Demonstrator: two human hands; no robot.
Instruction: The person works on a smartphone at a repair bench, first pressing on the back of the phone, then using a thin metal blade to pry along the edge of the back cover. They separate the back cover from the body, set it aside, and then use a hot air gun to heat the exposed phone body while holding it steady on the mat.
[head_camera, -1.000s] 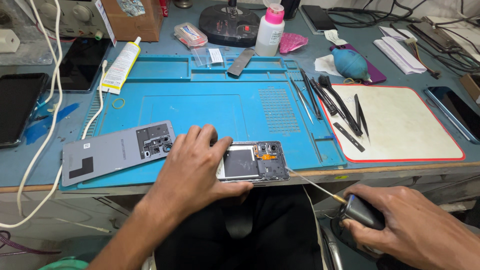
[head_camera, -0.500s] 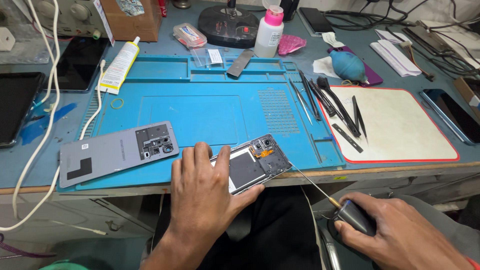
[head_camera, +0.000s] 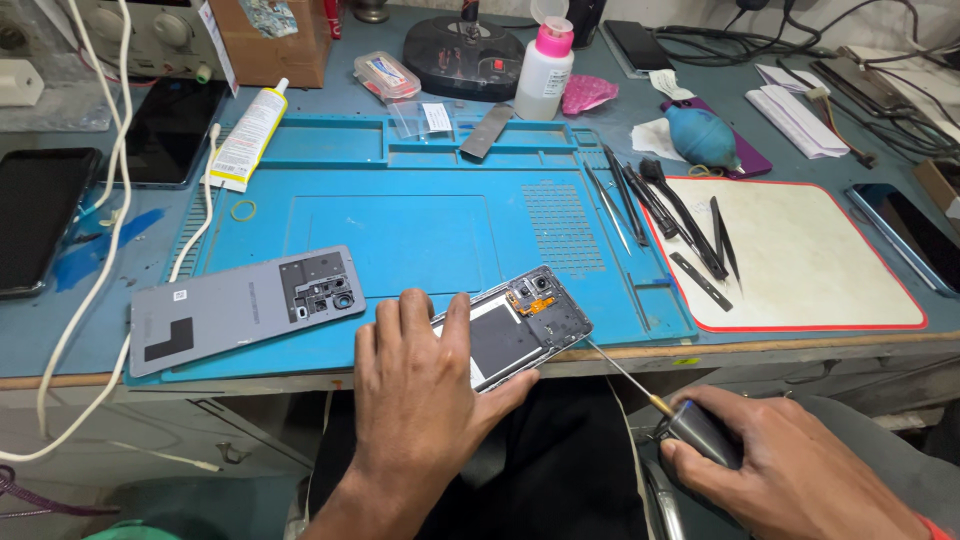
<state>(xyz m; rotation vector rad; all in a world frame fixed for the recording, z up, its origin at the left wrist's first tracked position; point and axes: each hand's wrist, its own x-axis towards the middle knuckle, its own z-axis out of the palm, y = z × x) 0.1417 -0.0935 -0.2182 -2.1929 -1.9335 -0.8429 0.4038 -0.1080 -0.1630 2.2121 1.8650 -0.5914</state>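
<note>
Opened phone turned askew under my left hand pressing flat; right hand gripped screwdriver, tip at phone's corner.

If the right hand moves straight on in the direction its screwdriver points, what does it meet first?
Most likely the opened phone. The right hand holds a screwdriver whose tip points up-left at the phone's lower right corner, at the mat's front edge. Whether the tip already touches it is unclear.

An opened phone, back cover removed and innards exposed, is laid tilted at the desk's front edge. A thin-shafted, dark-handled screwdriver is angled toward its corner.
</note>
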